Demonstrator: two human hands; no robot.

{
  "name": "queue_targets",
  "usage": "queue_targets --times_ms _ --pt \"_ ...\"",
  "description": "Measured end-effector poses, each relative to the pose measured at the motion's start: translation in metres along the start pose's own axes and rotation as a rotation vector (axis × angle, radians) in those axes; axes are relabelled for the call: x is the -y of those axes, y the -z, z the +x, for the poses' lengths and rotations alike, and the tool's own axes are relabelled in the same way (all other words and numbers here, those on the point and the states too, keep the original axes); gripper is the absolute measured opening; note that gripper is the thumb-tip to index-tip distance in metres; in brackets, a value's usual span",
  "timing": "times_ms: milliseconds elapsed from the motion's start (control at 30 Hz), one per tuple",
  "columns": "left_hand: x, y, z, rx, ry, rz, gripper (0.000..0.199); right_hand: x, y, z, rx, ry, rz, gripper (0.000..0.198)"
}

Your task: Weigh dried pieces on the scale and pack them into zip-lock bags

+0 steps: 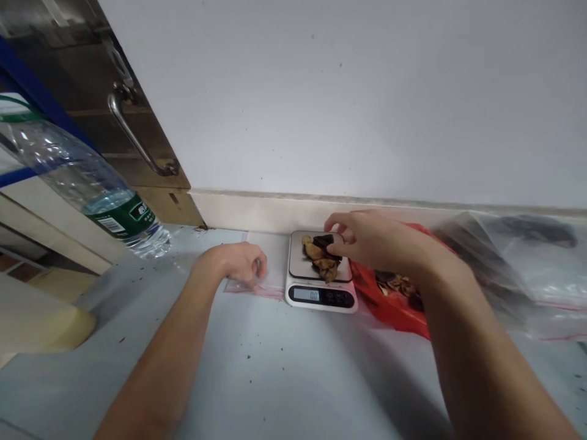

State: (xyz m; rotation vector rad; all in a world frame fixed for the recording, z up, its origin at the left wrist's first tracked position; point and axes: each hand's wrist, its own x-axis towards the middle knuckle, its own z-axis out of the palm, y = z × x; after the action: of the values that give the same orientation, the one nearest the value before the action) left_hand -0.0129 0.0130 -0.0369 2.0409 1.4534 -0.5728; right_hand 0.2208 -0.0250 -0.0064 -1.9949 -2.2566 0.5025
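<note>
A white digital kitchen scale (299, 253) stands on the table, its display reading 0.0. On its plate lie brown dried pieces (326, 267), with a darker dried piece (323, 241) behind them. My right hand (367, 237) reaches over the plate's right side, thumb and fingers around the dark piece. Left of the scale, my left hand (241, 263) is curled closed above a clear zip bag (270, 272) lying flat. Whatever its fingers hold, if anything, is hidden. Beside the scale, a red plastic bag (389, 310) with more dried pieces is partly covered by my right forearm.
A tilted-looking water bottle (119, 214) with a green label stands at the left. Large clear plastic bags (541, 275) lie at the right. A white wall (367, 110) rises behind the table (275, 391), where dark crumbs are scattered. A metal door handle (137, 137) shows upper left.
</note>
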Motion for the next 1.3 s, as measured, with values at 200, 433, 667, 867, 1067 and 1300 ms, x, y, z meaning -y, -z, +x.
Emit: queue_targets --times_ms 200,433,667,867,1067,1300 --pt "0.002 -0.001 0.000 0.002 0.014 -0.020 0.021 -0.010 0.008 -0.008 -0.027 0.072 0.122 0.029" --pt "0.014 0.016 -0.025 -0.222 -0.035 -0.082 0.015 -0.007 0.007 -0.012 -0.108 0.206 0.190 0.012" --pt "-0.001 0.020 -0.042 -0.727 -0.314 -0.352 0.019 0.022 -0.009 -0.011 -0.056 0.443 0.284 0.028" --pt "-0.004 0.017 -0.039 -0.804 -0.428 -0.320 0.017 0.026 -0.015 -0.005 0.000 0.419 0.213 0.022" --pt "0.006 0.014 -0.032 -0.415 -0.225 -0.114 0.025 0.011 -0.004 -0.010 0.089 -0.064 -0.002 0.012" --pt "0.002 0.012 -0.030 -0.226 -0.023 -0.005 0.045 0.006 -0.011 -0.002 0.120 -0.078 0.082 0.015"
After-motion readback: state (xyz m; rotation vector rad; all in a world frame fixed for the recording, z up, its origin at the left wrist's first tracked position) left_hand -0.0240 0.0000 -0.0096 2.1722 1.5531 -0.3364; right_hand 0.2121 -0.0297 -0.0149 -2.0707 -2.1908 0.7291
